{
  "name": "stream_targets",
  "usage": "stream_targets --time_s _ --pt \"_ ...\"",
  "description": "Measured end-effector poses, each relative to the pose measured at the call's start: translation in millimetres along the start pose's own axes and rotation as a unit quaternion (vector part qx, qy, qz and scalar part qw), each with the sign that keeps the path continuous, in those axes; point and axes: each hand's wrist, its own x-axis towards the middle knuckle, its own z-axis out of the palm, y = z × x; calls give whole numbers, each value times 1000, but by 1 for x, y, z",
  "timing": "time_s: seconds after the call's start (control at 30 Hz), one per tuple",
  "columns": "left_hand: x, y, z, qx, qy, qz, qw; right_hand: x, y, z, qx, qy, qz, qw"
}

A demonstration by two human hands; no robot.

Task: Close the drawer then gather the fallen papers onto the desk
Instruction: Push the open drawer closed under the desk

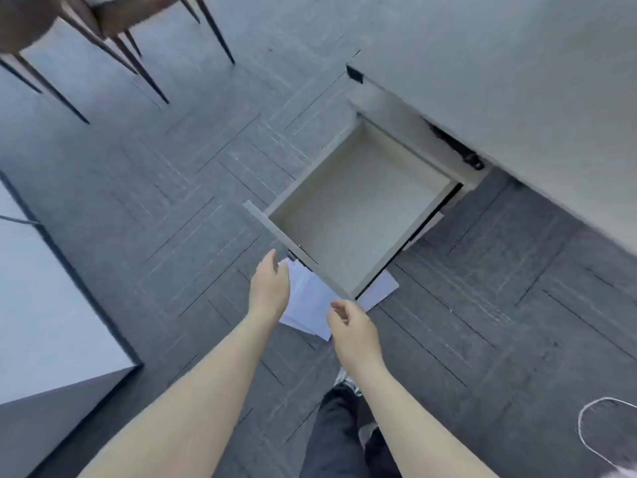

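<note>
No readable text, labels or numbers anywhere.

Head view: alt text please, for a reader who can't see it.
Seen from above, an empty drawer stands pulled out from a grey desk, with white papers on the carpet beneath its front. Both bare hands, left and right, reach toward the drawer front, holding nothing.

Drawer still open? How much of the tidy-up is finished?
Nothing looks finished yet. The drawer is pulled out and looks bare inside. Both hands, left hand and right hand, are empty, close to its front. Still left: shut it, then lift the papers off the floor onto the desk.
</note>
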Motion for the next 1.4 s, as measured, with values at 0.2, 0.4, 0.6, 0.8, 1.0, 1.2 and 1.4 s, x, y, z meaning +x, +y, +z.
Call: stream_targets --time_s 0.2,0.4,0.6,0.8,1.0,1.2,1.4 --pt "50 -27 31 -83 -46 -92 991 38 12 33 331 -32 189 924" --pt "84 -19 48 -133 -3 -103 986 65 3 20 395 14 190 899" --pt "105 33 79 -170 12 -79 982 100 -11 -25 385 40 154 909" --pt "130 95 123 -147 57 -70 985 140 -28 -83 382 40 124 915" --pt "161 146 166 -137 86 -61 985 182 -44 -138 386 41 99 916" --pt "184 187 198 -157 98 -40 982 214 -57 -180 377 41 69 923" --pt "195 217 214 -164 98 -11 982 235 -67 -202 389 65 55 917"
